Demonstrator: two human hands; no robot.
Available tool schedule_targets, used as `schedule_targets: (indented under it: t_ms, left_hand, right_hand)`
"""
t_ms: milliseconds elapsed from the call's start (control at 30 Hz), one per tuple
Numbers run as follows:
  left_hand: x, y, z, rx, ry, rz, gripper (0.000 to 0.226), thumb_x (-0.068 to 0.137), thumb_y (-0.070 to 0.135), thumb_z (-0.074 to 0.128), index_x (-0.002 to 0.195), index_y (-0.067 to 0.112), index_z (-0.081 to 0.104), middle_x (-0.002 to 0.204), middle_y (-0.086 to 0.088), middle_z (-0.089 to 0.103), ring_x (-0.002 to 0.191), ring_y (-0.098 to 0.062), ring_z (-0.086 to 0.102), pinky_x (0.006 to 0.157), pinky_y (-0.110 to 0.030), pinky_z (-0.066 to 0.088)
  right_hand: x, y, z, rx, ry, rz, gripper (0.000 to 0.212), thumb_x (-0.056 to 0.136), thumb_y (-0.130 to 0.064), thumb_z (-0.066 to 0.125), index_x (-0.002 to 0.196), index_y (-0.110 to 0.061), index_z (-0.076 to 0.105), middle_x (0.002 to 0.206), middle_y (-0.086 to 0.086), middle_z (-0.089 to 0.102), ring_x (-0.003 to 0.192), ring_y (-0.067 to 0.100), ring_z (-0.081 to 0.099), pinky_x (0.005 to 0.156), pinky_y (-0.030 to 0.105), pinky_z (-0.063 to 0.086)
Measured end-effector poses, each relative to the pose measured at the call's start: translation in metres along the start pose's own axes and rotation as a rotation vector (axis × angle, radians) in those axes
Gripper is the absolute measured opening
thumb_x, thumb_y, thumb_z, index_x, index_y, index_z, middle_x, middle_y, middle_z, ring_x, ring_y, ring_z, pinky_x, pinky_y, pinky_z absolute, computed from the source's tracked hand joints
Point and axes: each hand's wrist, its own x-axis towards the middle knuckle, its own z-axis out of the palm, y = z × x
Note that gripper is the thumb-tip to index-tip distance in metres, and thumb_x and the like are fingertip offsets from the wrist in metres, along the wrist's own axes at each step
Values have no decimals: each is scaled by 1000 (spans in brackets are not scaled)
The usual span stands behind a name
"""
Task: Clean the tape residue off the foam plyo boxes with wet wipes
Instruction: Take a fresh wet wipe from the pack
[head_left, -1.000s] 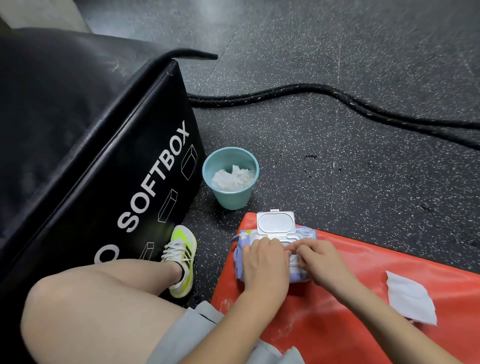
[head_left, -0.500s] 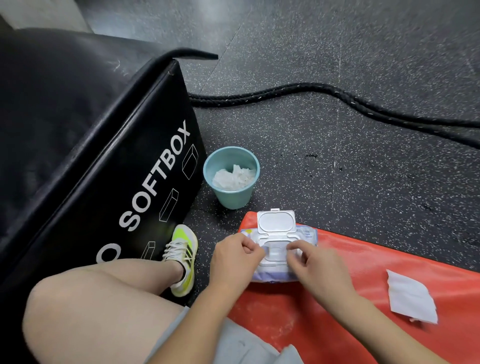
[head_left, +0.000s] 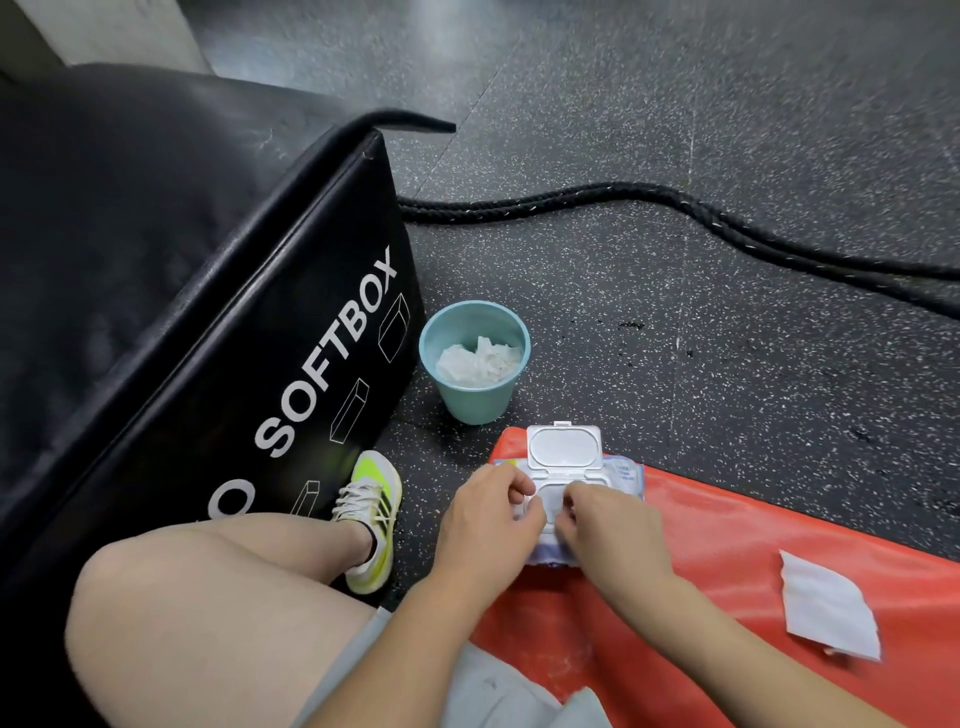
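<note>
Plyo box (head_left: 171, 291), black and marked SOFTBOX, is seen at the far left on the speckled floor (head_left: 675, 130), with a bent knee and a yellow shoe (head_left: 375, 514) in front of it. Just beside its corner a teal cup (head_left: 475, 364) is stood, filled with crumpled used wipes. Further right, the wipes pack (head_left: 618, 475) is laid on the near corner of the red mat (head_left: 737, 545), its white lid (head_left: 564, 448) flipped up. The left hand (head_left: 485, 525) is curled on the pack's left edge, steadying it, while the fingers of the right hand (head_left: 613, 530) are bent at the opening; whether a wipe is yet pinched cannot be told. At the far right a flat wipe (head_left: 826, 605) is left on the mat. The step in hand is judged to be drawing a fresh wipe; next, one sheet must be pulled free while the pack is held down, then carried to the box. Compared with a second ago, the left hand has been shifted off the pack's top to its edge, so the opening is uncovered.
</note>
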Motion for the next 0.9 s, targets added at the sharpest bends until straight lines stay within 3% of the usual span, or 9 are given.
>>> schedule_targets:
  t_ms: [100,233,333,500,600,667,767,900]
  left_hand:
    - [-3,-1,1,6,-88,46,19,78,35,61,98,34,60,97,16,57,88,-4,57,85,-34,51]
    - [-7,1,0,85,-160,94,35,80,33,59,115,31,59,114,13,56,104,-10,57,91,-34,49]
    - [-8,1,-1,96,-152,86,35,83,33,60,118,32,57,116,13,55,105,-13,57,92,-35,48]
    - [-8,0,1,131,-168,120,43,84,38,60,125,30,52,122,7,48,107,-22,57,94,-40,46]
    - [-7,-2,3,167,-160,132,48,86,41,64,130,30,49,126,8,43,111,-19,54,95,-35,44]
    - [-6,-3,3,151,-155,121,50,85,44,66,130,32,48,125,9,43,111,-18,54,95,-34,44]
    - [-5,-4,3,149,-153,112,50,85,46,68,129,35,48,124,10,43,111,-18,54,93,-35,45]
    - [-3,-6,5,155,-134,121,48,85,49,68,127,35,49,121,10,43,109,-18,54,89,-34,45]
  right_hand:
    - [7,-4,-8,-73,-88,-28,21,99,-31,43,107,-19,59,111,2,70,103,27,66,65,32,31]
    - [13,2,-13,-39,-112,-98,21,97,-35,47,104,-18,57,107,5,71,101,28,66,65,33,31]
    - [13,9,-9,48,-56,-142,20,94,-35,49,98,-18,57,98,6,72,94,30,66,63,34,30]
    - [14,24,0,376,-60,-144,10,87,-30,61,84,-26,52,73,-5,67,72,18,64,64,37,45]
    - [13,32,-6,595,-37,-128,27,78,-14,70,71,-29,48,53,-14,51,53,4,50,54,18,37]
    - [9,33,-15,750,-33,-74,25,76,-8,70,68,-24,52,49,-14,47,49,5,42,52,18,32]
    - [6,34,-29,977,-60,-13,12,79,-11,64,70,-14,56,50,-10,43,50,8,38,53,29,35]
    - [6,31,-45,1135,-15,66,25,87,6,60,70,-11,55,49,-3,38,48,15,38,49,26,41]
